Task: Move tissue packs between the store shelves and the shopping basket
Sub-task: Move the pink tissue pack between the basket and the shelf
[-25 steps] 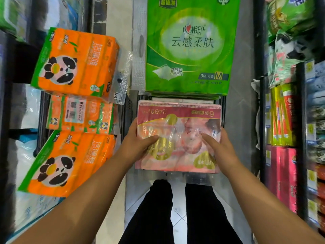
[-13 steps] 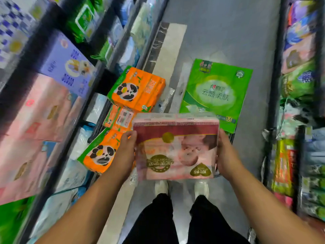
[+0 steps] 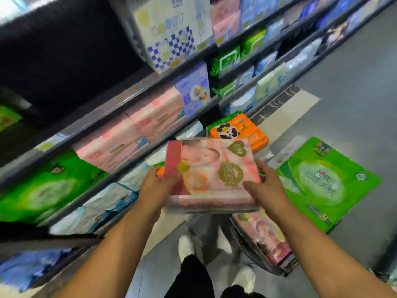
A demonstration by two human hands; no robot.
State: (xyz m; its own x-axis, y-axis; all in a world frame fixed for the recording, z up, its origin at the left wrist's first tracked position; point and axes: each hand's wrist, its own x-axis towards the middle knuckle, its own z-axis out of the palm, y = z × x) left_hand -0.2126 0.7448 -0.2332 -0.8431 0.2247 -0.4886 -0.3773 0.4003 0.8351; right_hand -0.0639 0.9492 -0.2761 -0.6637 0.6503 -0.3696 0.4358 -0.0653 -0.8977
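Our left hand (image 3: 154, 188) and right hand (image 3: 266, 188) each close a grip on the pink tissue pack (image 3: 212, 175) by its short ends, above the floor (image 3: 343, 104) beside the shelves (image 3: 129, 100). Light, soft and film-slick, we judge; squeezing the ends inward suits it best.

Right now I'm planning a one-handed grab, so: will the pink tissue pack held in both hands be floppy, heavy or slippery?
Probably holds shape: the pink tissue pack lies flat between left hand and right hand. Likely light for its bulk. Glossy film wrap may slip.
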